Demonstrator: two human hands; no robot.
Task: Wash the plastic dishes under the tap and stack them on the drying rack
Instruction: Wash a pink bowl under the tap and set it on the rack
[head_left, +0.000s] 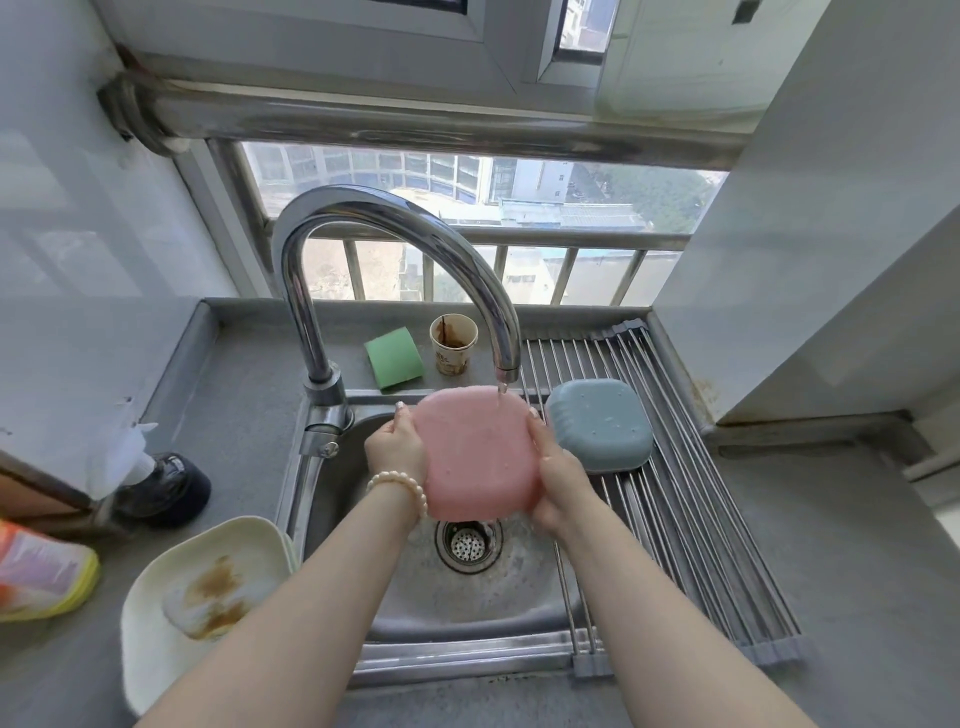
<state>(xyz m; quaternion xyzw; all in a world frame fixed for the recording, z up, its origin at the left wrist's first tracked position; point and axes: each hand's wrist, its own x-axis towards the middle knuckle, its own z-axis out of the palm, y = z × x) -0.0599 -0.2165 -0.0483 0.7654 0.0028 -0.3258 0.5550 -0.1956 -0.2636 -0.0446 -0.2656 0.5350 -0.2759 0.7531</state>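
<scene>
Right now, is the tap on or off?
On. A thin stream runs from the tap onto the pink dish held over the sink.

The pink square plastic dish (477, 451) sits over the stainless steel sink (470, 597), under the spout of the curved chrome tap (384, 249), between the left hand (397, 444) and right hand (558, 475). Just right of it, the blue square plastic dish (600, 423) lies upside down on the metal roll-up drying rack (691, 499). Behind the sink stand the green sponge (393, 356) and, to its right, the stained paper cup (453, 344). The cream plastic plates (208, 597) lie on the counter left of the sink.
</scene>
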